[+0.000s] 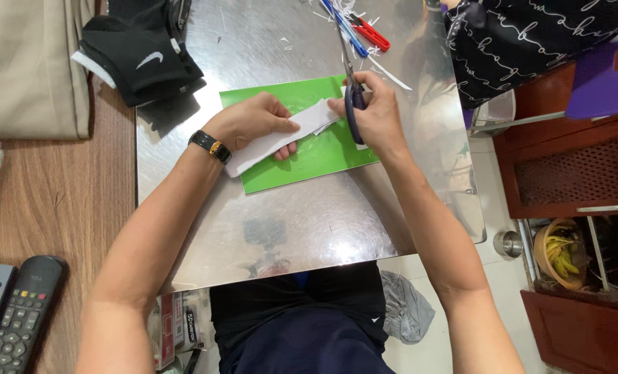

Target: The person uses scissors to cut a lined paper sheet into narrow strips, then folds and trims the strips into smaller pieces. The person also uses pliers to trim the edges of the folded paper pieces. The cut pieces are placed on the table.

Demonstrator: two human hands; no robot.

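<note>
A strip of white paper point(281, 138) lies slantwise across a green sheet point(316, 156) in the middle of the frame. The left hand point(253, 125) presses down on the strip, fingers curled over its upper edge and thumb tucked beneath, so the paper is pinched in its grip. The right hand point(374, 114) is closed through the dark handles of a pair of scissors point(352, 86), whose blades point toward the top of the frame; the strip's right end sits just beside that hand. A black watch point(210, 147) circles the left wrist.

The green sheet rests on a shiny metal tabletop point(309, 221) that mirrors the arms. White paper trimmings point(388, 73) lie scattered near its upper edge, beside a blue pen point(347, 31) and a red pen point(372, 33). Black socks point(139, 59) are piled at the tabletop's upper left corner.

To the left is a brown wooden surface point(52, 201) with beige cloth point(32, 62) at the upper left and two remote controls point(14, 312) at the lower left. On the right stand red-brown wooden cabinets point(572, 173), a basket of yellow bits point(558, 253) and a small metal bowl point(508, 244) on a pale tiled floor point(503, 277). Small printed boxes point(177, 332) sit under the tabletop at lower centre.
</note>
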